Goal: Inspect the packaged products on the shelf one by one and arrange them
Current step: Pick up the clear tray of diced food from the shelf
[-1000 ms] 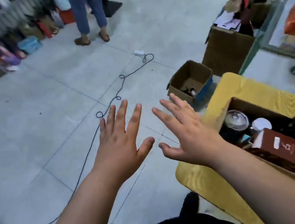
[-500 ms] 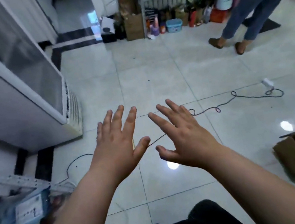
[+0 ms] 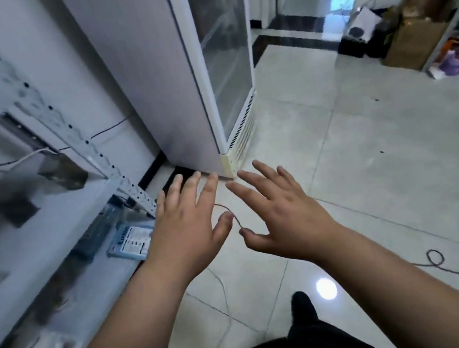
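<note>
Head view. The left hand (image 3: 185, 227) and right hand (image 3: 281, 216) are held out empty, fingers spread. A blue package (image 3: 129, 241) is seen on the shelf (image 3: 36, 248), just left of the left fingers and untouched. Compared with the earlier frame, the shelf is brought closer.

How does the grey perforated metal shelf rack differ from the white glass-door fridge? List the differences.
The grey perforated metal shelf rack is open-sided; the white glass-door fridge is a closed cabinet. The rack shows packaged goods, such as a blue-and-white packet; the fridge's contents cannot be made out. The rack is near left; the fridge farther ahead. Both are pale in colour.
</note>
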Demonstrator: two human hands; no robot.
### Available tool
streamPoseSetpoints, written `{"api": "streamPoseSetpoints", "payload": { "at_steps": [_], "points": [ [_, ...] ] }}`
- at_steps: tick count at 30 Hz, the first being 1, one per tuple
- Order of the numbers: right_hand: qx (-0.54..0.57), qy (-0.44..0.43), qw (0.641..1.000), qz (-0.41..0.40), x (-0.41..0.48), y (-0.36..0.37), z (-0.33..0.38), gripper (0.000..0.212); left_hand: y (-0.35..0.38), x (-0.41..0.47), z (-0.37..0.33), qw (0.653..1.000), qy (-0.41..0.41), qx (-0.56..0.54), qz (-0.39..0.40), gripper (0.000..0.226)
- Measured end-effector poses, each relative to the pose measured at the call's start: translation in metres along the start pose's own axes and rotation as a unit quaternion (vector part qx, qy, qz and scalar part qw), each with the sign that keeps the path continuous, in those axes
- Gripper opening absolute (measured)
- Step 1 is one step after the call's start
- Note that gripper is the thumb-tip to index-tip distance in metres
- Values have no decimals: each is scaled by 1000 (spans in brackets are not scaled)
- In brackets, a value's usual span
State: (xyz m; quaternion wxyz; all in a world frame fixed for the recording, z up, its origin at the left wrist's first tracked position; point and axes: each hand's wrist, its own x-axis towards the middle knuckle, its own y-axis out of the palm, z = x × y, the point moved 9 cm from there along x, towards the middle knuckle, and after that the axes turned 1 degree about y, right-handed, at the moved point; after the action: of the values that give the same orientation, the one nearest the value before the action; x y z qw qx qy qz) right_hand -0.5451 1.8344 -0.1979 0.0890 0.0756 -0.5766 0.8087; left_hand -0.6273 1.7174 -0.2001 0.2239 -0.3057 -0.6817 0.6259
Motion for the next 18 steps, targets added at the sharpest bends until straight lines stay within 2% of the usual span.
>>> {"api": "streamPoseSetpoints", "payload": {
  "at_steps": [9,12,18],
  "points": [
    [55,-207,976,44,136,9,46,73,-60,9,95,975,-209,26,-72,76],
    [55,-257,961,80,161,23,81,75,-71,-18,123,956,-270,5,-113,73],
    [68,-366,924,93,195,44,182,74,-94,-91,188,914,-377,19,-150,74]
  ]
}}
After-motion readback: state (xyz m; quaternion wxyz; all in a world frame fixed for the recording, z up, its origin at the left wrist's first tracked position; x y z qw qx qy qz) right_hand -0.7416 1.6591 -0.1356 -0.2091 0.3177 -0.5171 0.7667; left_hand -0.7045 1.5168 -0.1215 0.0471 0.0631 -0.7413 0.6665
